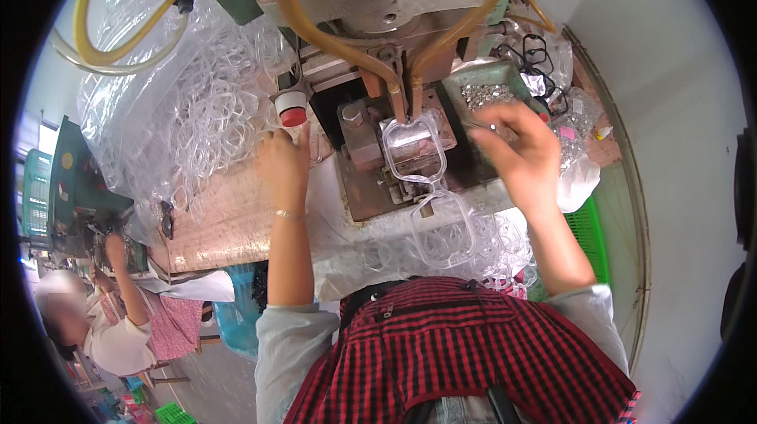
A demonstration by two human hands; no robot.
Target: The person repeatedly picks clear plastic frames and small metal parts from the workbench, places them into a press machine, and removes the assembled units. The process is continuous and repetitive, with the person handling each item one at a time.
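1. Clear plastic frame (413,150) seated on the press fixture (394,158), directly under two brass tubes (404,93); no hand on it.
2. Second clear frame (446,227) hanging just below the first, joined or overlapping at the fixture's front edge; cannot tell which.
3. Right hand (512,148) over the green tray of small metal parts (490,91), fingers curled together as if pinching one piece; the piece itself too small to make out, so grip state uncertain.
4. Left hand (282,162) resting on the worktop (225,223) just below the red push button (292,113), fingers loosely bent, holding nothing visible.
5. Judging by the layout: frame already loaded in the fixture, metal part seemingly not yet placed, button not yet pressed.
6. Heap of clear frames (481,247) near the lap, likely finished ones; bag of loose clear rings (197,117) to the left, seemingly stock to be worked.
7. Another person (118,321) seated at a green machine (75,187) far left.
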